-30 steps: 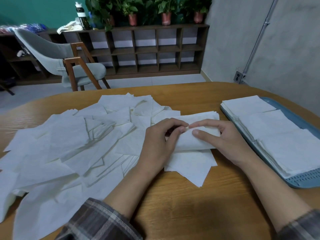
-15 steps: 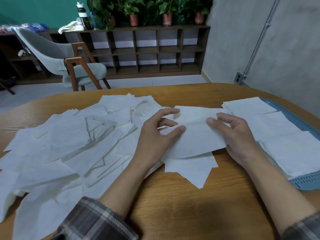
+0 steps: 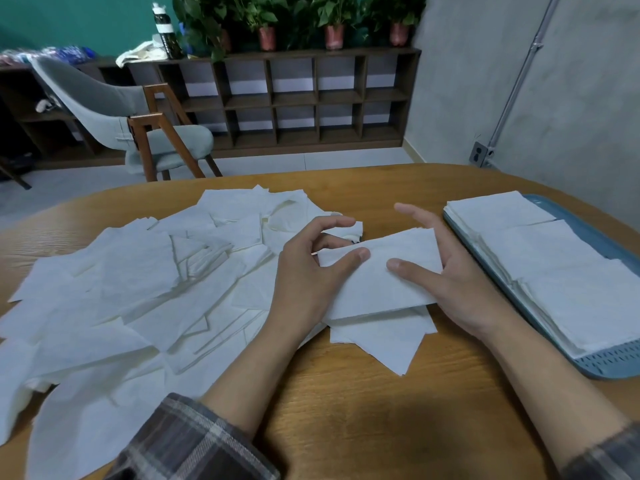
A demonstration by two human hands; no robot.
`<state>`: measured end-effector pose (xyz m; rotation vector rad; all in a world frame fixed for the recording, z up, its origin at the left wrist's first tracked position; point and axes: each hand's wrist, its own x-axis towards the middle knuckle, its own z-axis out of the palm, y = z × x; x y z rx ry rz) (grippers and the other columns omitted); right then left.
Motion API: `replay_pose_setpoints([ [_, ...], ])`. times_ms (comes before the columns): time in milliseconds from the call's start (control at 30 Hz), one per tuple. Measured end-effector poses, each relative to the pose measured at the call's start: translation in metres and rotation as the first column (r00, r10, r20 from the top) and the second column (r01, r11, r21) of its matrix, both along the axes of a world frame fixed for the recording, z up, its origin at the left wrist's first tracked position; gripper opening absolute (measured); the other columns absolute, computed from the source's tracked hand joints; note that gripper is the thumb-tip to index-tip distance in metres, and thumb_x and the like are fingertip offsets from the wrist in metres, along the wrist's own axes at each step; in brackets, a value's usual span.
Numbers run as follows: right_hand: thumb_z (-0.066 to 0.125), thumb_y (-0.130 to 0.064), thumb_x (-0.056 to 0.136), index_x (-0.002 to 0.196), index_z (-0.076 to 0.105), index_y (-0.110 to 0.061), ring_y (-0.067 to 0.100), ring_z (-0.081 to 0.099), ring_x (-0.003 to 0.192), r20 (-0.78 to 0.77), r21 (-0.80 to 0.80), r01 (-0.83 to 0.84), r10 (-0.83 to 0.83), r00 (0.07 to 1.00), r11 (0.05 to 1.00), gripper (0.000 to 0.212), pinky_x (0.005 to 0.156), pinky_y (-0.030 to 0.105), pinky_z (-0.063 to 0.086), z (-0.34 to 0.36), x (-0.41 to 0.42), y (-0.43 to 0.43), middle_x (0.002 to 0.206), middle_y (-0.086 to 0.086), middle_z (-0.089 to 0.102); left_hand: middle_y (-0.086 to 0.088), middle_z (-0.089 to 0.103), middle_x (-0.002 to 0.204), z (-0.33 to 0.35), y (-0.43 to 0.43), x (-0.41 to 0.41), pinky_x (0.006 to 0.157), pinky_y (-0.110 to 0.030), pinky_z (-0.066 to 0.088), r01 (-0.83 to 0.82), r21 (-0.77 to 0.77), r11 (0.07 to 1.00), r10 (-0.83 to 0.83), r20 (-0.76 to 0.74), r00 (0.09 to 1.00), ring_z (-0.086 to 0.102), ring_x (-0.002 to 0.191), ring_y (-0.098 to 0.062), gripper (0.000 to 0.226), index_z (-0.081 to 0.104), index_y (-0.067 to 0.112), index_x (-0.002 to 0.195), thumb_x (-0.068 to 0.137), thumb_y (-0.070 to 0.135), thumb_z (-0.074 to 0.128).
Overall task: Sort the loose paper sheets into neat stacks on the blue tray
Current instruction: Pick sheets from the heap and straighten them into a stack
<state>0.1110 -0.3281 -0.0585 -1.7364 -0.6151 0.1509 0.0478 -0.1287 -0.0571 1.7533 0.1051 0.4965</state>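
Note:
Between my hands is a white paper sheet (image 3: 381,282), held just above the wooden table (image 3: 346,410). My left hand (image 3: 308,275) pinches its left edge, thumb on top. My right hand (image 3: 457,285) holds the right side, with the thumb on top and the fingers stretched behind the far edge. A wide pile of loose sheets (image 3: 138,289) covers the table's left half. The blue tray (image 3: 609,367) at the right carries three neat stacks: far (image 3: 498,209), middle (image 3: 540,251) and near (image 3: 588,299).
Two more loose sheets (image 3: 384,337) lie under the held one. A grey chair (image 3: 138,133) stands beyond the table's far edge. Behind it is a low dark shelf unit (image 3: 294,98) with potted plants on top. A grey wall rises at the right.
The sheet went from a small fold between my fingertips to spread wide, and now looks narrower. My right fingers have moved up behind its far edge.

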Motion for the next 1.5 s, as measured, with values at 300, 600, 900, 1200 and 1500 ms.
replay_pose_setpoints([
  [300,0.084,-0.025,0.088,0.145,0.044,-0.055,0.014,0.060,0.128,-0.036,0.133,0.072,-0.067,0.997,0.989,0.076,0.105,0.045,0.054,-0.002,0.007,-0.003,0.137,-0.022,0.059,0.021,0.068,0.123,0.002,0.000,-0.002,0.081,-0.006,0.049,0.045,0.000,0.999,-0.045,-0.042,0.998,0.062,0.109,0.011,0.040,0.065,0.040,0.127,0.090,0.043,0.080],
  [600,0.075,-0.009,0.093,0.107,0.082,-0.030,0.003,0.067,0.112,0.020,0.055,0.015,-0.016,1.000,0.998,0.026,0.089,0.015,0.051,-0.008,0.008,-0.004,0.115,-0.015,0.076,0.047,0.055,0.117,-0.010,0.004,0.003,0.090,-0.016,0.055,0.029,0.205,0.978,-0.034,0.023,0.999,0.057,0.112,0.015,0.055,0.049,0.046,0.139,0.096,0.024,0.077],
  [900,0.069,-0.003,0.096,0.107,0.081,-0.034,-0.027,0.054,0.106,0.148,-0.085,0.336,-0.321,0.935,0.938,0.035,0.087,-0.007,0.035,-0.012,0.017,-0.011,0.107,-0.036,0.070,0.009,0.064,0.104,-0.027,0.011,0.004,0.084,-0.037,0.047,0.161,0.736,0.657,-0.162,-0.071,0.984,0.059,0.088,-0.013,0.024,0.071,0.023,0.102,0.083,0.013,0.060],
  [1200,0.065,0.002,0.097,0.110,0.081,-0.028,-0.025,0.056,0.105,0.083,-0.017,0.346,-0.343,0.935,0.938,0.037,0.085,-0.005,0.038,-0.015,0.006,-0.018,0.109,-0.036,0.070,0.016,0.054,0.106,-0.026,0.011,0.001,0.103,-0.035,0.030,0.261,0.801,0.538,-0.147,-0.215,0.965,0.050,0.113,-0.009,0.036,0.070,0.034,0.126,0.091,0.036,0.062],
  [1500,0.068,-0.001,0.096,0.108,0.081,-0.032,-0.016,0.060,0.110,-0.003,0.030,0.342,-0.342,0.940,0.939,0.036,0.084,0.000,0.044,-0.021,0.010,-0.021,0.112,-0.034,0.072,0.016,0.051,0.113,-0.025,0.007,-0.002,0.110,-0.037,0.027,0.276,0.767,0.579,-0.235,-0.167,0.957,0.048,0.114,-0.006,0.011,0.061,0.028,0.093,0.086,0.034,0.068],
])
